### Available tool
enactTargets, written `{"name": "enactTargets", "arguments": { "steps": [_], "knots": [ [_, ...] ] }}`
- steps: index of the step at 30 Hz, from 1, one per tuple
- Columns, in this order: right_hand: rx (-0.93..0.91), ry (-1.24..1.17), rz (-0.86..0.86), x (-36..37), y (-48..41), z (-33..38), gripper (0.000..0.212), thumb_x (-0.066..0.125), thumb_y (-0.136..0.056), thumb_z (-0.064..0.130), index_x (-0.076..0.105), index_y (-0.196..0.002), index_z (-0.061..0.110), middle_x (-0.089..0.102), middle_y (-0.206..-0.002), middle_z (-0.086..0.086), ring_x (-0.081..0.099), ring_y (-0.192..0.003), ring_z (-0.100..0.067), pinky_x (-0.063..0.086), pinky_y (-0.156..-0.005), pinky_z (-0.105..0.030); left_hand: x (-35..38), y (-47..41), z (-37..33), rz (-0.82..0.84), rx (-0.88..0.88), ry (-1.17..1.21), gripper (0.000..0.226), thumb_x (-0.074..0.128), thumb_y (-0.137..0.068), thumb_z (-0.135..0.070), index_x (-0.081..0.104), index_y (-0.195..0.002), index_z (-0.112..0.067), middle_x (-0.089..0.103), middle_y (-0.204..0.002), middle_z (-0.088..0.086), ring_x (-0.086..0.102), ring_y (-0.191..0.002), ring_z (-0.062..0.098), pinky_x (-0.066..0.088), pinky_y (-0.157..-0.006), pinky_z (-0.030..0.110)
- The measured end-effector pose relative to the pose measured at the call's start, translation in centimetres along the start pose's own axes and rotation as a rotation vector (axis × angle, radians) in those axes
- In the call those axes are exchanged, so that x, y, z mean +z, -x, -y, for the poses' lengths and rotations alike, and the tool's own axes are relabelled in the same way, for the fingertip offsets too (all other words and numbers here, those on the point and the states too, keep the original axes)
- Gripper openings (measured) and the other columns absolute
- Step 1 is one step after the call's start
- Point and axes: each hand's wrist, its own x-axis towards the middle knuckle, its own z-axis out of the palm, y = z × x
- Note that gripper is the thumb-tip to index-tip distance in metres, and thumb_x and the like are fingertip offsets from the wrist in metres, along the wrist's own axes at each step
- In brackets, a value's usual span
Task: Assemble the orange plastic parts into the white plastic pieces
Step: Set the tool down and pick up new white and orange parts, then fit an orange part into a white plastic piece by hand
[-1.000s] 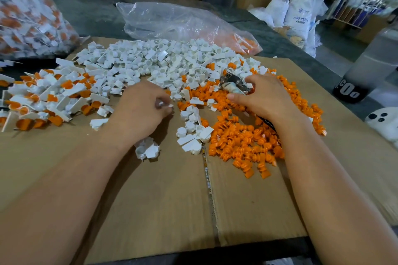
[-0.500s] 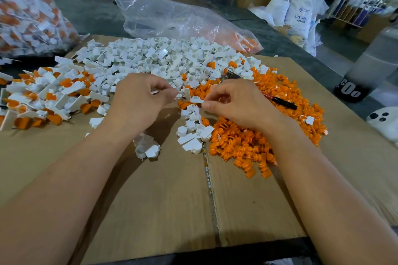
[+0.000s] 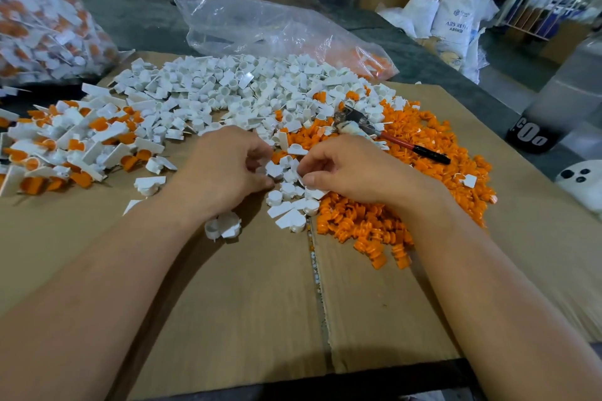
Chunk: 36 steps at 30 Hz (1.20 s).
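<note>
Two hands meet at the centre of the cardboard sheet (image 3: pixel 228 303), above a small cluster of loose white pieces (image 3: pixel 286 202). On the left hand (image 3: pixel 228 169), the fingers are curled and the tips pinch a single white piece (image 3: pixel 274 169). On the right hand (image 3: pixel 355 169), the fingers are curled inward with the thumb toward the forefinger; what they pinch cannot be determined. The orange parts (image 3: pixel 374 225) lie heaped just right of the cluster, under the right wrist. The main white heap (image 3: pixel 228 91) lies beyond the hands. The assembled units (image 3: pixel 65 146) lie far left. A red-and-black-handled tool (image 3: pixel 400 143) rests on the orange parts.
</note>
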Motion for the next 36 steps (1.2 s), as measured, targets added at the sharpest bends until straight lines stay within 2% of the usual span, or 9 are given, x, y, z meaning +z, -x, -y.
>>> {"name": "enactTargets", "arguments": {
  "steps": [6,9,12,17,20,22,27,31,36],
  "knots": [
    [0.028,-0.011,0.019,0.0,0.1,-0.1,0.017,0.06,-0.086,0.034,0.064,-0.097,0.022,0.057,-0.092,0.012,0.051,-0.081,-0.001,0.039,-0.065,-0.014,-0.1,-0.1,0.2,-0.029,-0.006,-0.073,0.037,0.079,-0.072,-0.024,0.067,-0.107,-0.019,0.058,-0.099,-0.005,0.049,-0.09,0.01,0.034,-0.072,0.022],
    [0.035,-0.04,0.012,0.0,0.2,0.1,0.009,0.063,-0.085,0.032,0.06,-0.088,0.024,0.054,-0.084,0.016,0.05,-0.075,0.001,0.039,-0.063,-0.014,-0.1,0.1,0.1,-0.09,-0.014,0.043,0.032,0.08,-0.07,-0.017,0.063,-0.097,-0.021,0.056,-0.083,-0.012,0.054,-0.079,0.007,0.034,-0.061,0.012],
    [0.026,-0.059,-0.016,0.0,0.1,0.3,0.01,0.066,-0.082,0.03,0.059,-0.082,0.023,0.055,-0.081,0.016,0.051,-0.072,0.0,0.041,-0.061,-0.015,-0.4,0.2,0.0,-0.138,-0.025,0.17,0.037,0.08,-0.07,-0.021,0.054,-0.095,-0.031,0.056,-0.084,-0.01,0.055,-0.073,0.003,0.033,-0.057,0.013],
    [-0.009,-0.173,-0.226,-0.3,0.3,0.8,0.016,0.074,-0.074,0.029,0.06,-0.068,0.023,0.059,-0.067,0.011,0.054,-0.06,0.0,0.043,-0.058,-0.013,-0.7,0.4,-0.4,-0.105,-0.024,0.315,0.032,0.083,-0.064,-0.023,0.064,-0.085,-0.037,0.06,-0.084,-0.011,0.06,-0.073,0.004,0.047,-0.063,0.019],
    [-0.05,-0.406,-0.387,-0.4,0.5,1.3,0.012,0.075,-0.074,0.022,0.064,-0.069,0.021,0.062,-0.066,0.01,0.055,-0.058,0.002,0.046,-0.057,-0.01,-0.6,0.4,-0.3,-0.092,-0.023,0.33,0.041,0.084,-0.065,-0.022,0.065,-0.099,-0.036,0.059,-0.082,-0.02,0.061,-0.075,-0.007,0.04,-0.055,0.002],
    [-0.101,-0.474,-0.429,-0.2,0.5,1.6,0.017,0.072,-0.077,0.013,0.063,-0.071,0.025,0.062,-0.069,0.012,0.057,-0.062,0.003,0.048,-0.061,-0.011,-0.4,0.4,-0.4,-0.097,0.004,0.341,0.042,0.083,-0.066,-0.018,0.068,-0.103,-0.031,0.059,-0.081,-0.019,0.058,-0.075,-0.013,0.039,-0.055,-0.003],
    [-0.142,-0.49,-0.389,0.4,0.4,2.4,0.023,0.067,-0.081,0.006,0.061,-0.074,0.027,0.064,-0.073,0.01,0.064,-0.073,-0.01,0.054,-0.072,-0.024,0.0,0.5,-0.9,-0.126,0.055,0.38,0.039,0.083,-0.064,-0.012,0.063,-0.091,-0.033,0.06,-0.073,-0.012,0.057,-0.061,-0.011,0.042,-0.056,0.001],
    [-0.162,-0.463,-0.395,0.3,0.4,2.3,0.023,0.067,-0.081,0.007,0.061,-0.074,0.028,0.061,-0.07,0.013,0.059,-0.067,-0.001,0.05,-0.066,-0.016,-0.2,0.5,-1.0,-0.141,0.047,0.452,0.044,0.083,-0.064,-0.012,0.058,-0.087,-0.041,0.061,-0.072,-0.01,0.057,-0.059,-0.008,0.042,-0.054,0.003],
    [-0.171,-0.352,-0.377,0.3,0.5,2.3,0.014,0.066,-0.082,0.009,0.061,-0.079,0.022,0.06,-0.073,0.013,0.057,-0.067,0.001,0.049,-0.067,-0.016,-0.4,0.7,-1.4,-0.127,0.026,0.499,0.044,0.083,-0.064,-0.01,0.058,-0.086,-0.04,0.06,-0.067,-0.01,0.057,-0.055,-0.008,0.045,-0.054,0.003]
  ]
}}
